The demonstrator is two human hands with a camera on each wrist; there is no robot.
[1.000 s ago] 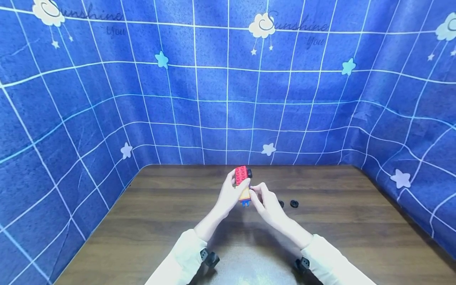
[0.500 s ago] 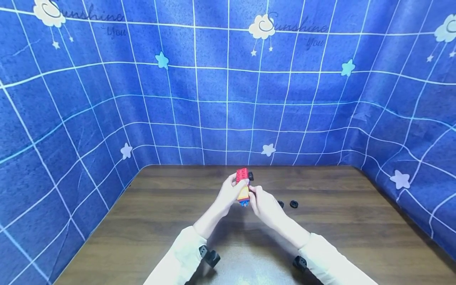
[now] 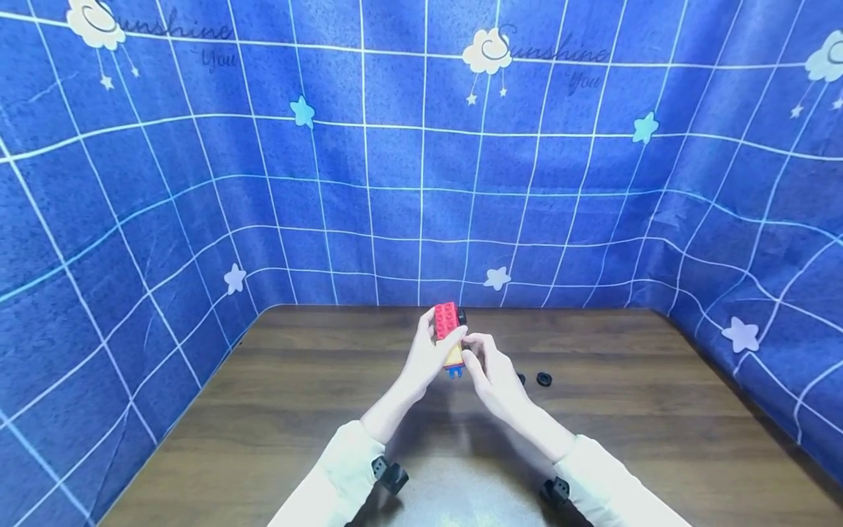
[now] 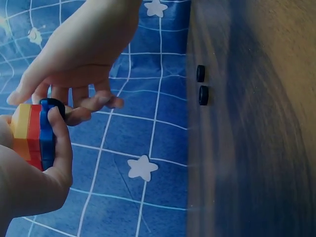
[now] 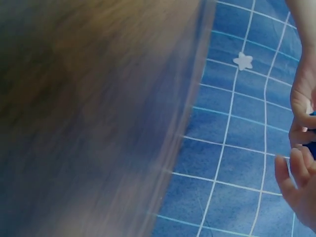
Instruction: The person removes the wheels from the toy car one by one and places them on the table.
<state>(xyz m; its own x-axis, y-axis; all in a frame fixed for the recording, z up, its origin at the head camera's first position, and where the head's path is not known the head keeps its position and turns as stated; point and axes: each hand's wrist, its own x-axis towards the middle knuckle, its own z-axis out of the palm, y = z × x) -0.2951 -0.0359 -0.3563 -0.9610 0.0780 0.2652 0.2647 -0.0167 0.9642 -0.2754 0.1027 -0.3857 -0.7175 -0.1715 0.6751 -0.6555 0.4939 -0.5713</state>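
A left hand [image 3: 424, 359] grips a red, yellow and blue brick toy [image 3: 445, 320] above a wooden table [image 3: 316, 380], thumb across its top, while a right hand [image 3: 498, 377] bends its fingers beside a black wheel [image 4: 54, 102] at the toy's side (whether they pinch it, one cannot tell). Two loose wheels [image 4: 203, 95] lie on the wood. The toy looks like light, stiff plastic, slightly slippery, with joints that might pop apart; its long sides seem the surest hold.

Right wrist view: toy [image 5: 312, 147] cut off, perhaps mostly; table [image 5: 89, 118] blurred.
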